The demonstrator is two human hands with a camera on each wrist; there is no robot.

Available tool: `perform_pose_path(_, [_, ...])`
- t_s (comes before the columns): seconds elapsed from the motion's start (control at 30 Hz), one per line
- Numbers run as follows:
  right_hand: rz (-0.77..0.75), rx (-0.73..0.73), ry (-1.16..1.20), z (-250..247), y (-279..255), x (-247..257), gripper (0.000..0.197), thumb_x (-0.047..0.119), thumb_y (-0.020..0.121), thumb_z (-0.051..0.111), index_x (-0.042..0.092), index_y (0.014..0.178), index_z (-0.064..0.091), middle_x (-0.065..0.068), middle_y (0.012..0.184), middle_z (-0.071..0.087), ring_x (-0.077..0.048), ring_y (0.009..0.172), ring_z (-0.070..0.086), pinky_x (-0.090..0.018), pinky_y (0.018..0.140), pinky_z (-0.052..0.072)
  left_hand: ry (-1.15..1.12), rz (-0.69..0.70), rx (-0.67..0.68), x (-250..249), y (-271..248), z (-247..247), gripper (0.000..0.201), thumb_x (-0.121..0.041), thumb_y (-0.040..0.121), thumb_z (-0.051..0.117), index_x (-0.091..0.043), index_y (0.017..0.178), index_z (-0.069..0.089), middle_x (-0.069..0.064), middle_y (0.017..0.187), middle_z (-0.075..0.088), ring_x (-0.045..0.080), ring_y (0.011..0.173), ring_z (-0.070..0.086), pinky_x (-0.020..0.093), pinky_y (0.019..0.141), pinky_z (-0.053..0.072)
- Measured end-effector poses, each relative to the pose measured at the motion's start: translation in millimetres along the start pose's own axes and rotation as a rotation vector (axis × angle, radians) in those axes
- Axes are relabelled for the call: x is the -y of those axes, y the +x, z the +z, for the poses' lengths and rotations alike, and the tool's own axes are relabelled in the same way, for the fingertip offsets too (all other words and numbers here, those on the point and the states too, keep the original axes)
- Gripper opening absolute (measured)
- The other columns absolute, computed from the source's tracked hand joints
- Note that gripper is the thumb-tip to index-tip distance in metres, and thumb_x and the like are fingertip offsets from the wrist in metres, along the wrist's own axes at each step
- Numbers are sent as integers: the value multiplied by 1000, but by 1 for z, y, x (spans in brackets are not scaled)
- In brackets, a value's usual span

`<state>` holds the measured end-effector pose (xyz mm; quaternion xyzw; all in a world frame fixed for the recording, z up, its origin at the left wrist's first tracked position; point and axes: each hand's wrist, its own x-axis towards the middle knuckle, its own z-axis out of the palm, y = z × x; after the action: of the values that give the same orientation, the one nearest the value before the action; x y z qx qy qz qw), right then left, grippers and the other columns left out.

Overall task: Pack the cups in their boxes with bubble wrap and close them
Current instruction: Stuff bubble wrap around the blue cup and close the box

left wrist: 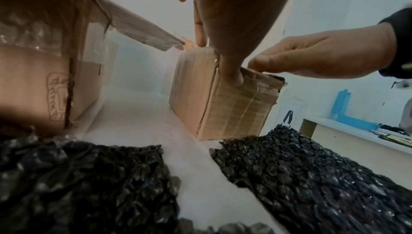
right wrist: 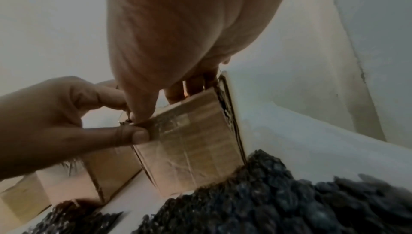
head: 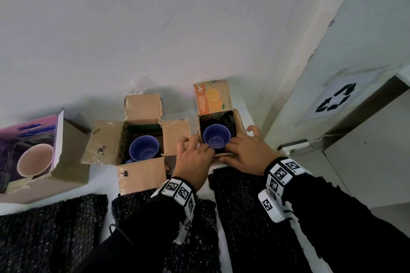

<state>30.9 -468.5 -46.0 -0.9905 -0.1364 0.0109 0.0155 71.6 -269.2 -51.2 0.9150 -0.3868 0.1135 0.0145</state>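
A small cardboard box (head: 240, 121) with an orange printed flap (head: 213, 97) stands at the back right. Inside sit a blue cup (head: 216, 138) and black bubble wrap (head: 228, 121). My left hand (head: 199, 146) pinches the near flap (head: 221, 154) at its left corner, thumb (left wrist: 234, 77) on the box's front face (left wrist: 223, 111). My right hand (head: 239, 146) grips the same flap from the right, thumb pressed to the flap edge (right wrist: 169, 119) and fingers curled behind it. A middle box (head: 142, 175) holds another blue cup (head: 144, 147). The left box (head: 71, 162) holds a pink cup (head: 35, 159).
Black bubble-wrap sheets (head: 44, 228) (head: 166, 217) (head: 244, 206) lie along the table's near side. A white wall rises close behind the boxes. To the right are a white power strip (head: 295, 146) and a bin with a recycling sign (head: 337, 97).
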Motion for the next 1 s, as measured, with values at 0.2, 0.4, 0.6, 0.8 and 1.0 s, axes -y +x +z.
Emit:
perform_pose_path(0.2, [5,-153,-80,8,-4,-4,49,58,84,34,28,78,72,8,86,61,-16,96,57,-50,95,23,46,7,19,1,-2,5,6,-28,74,71,-28,77,66,-7,87,58,27,104,46,50,91,27])
perform_pose_path(0.4, [-45,-226,-113,19,-7,-3,31,47,86,42,23,83,62,7,77,68,-17,89,61,-50,98,26,36,36,7,0,-8,3,41,-5,60,68,-25,95,59,-6,85,63,27,108,52,50,93,25])
perform_pose_path(0.6, [65,-203,-58,15,-24,3,22,41,81,59,26,97,58,9,104,64,-16,118,48,-44,93,23,57,40,89,-4,-8,-4,35,-10,62,70,-25,92,60,-6,85,66,26,115,51,56,101,20])
perform_pose_path(0.8, [292,-304,326,6,-74,5,18,31,80,65,27,94,56,10,94,57,-16,90,53,-34,79,39,-52,108,60,-5,-17,-9,36,-31,77,68,-21,112,62,-1,110,66,25,112,54,42,92,39])
perform_pose_path(1.0, [453,49,375,31,-129,30,51,76,66,53,30,85,48,10,87,53,-12,79,50,-33,70,45,-192,185,39,-31,-47,-15,21,-29,74,68,-23,94,65,-1,111,61,25,102,54,38,79,44])
